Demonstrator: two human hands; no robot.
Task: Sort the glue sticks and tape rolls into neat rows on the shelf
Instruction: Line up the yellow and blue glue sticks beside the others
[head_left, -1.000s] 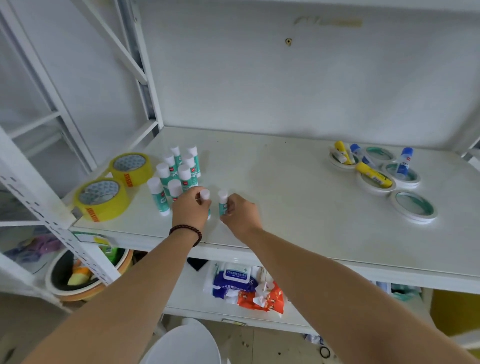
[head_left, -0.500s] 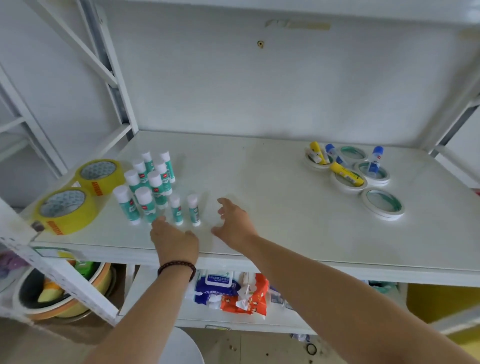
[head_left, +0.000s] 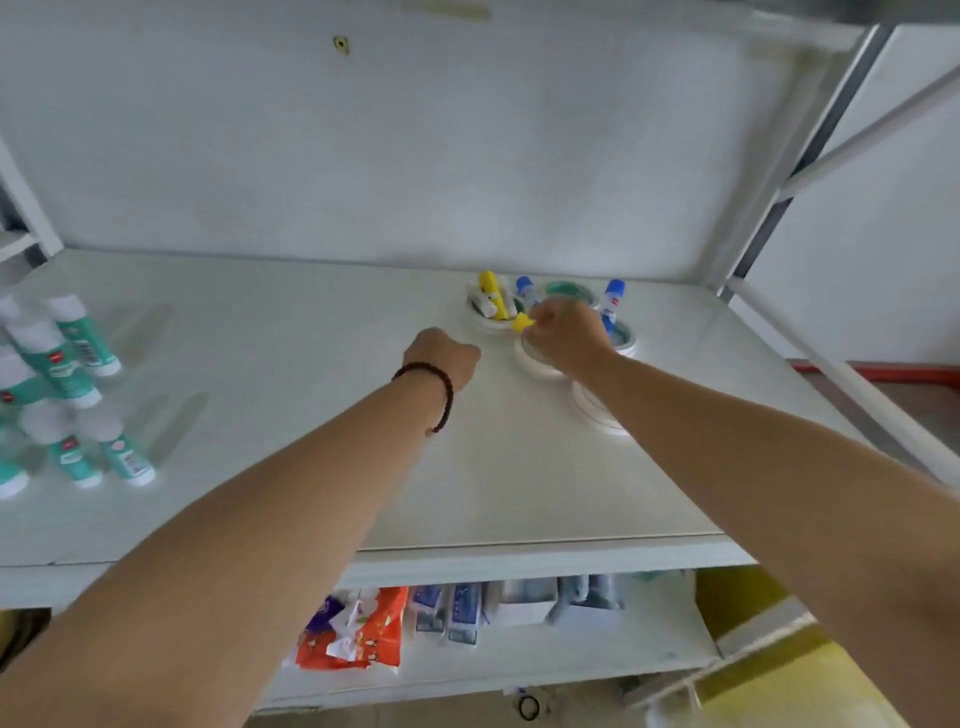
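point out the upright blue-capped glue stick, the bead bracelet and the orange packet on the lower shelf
blue-capped glue stick (head_left: 614, 297): head view, on its white body just under the blue cap
bead bracelet (head_left: 448, 391): head view, on the dark beads across the left wrist
orange packet (head_left: 382, 631): head view, on its orange face

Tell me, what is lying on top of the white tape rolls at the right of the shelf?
Glue sticks lie on the white tape rolls: a yellow glue stick and blue-capped glue sticks. The right hand grips another yellow stick, covering most of it.
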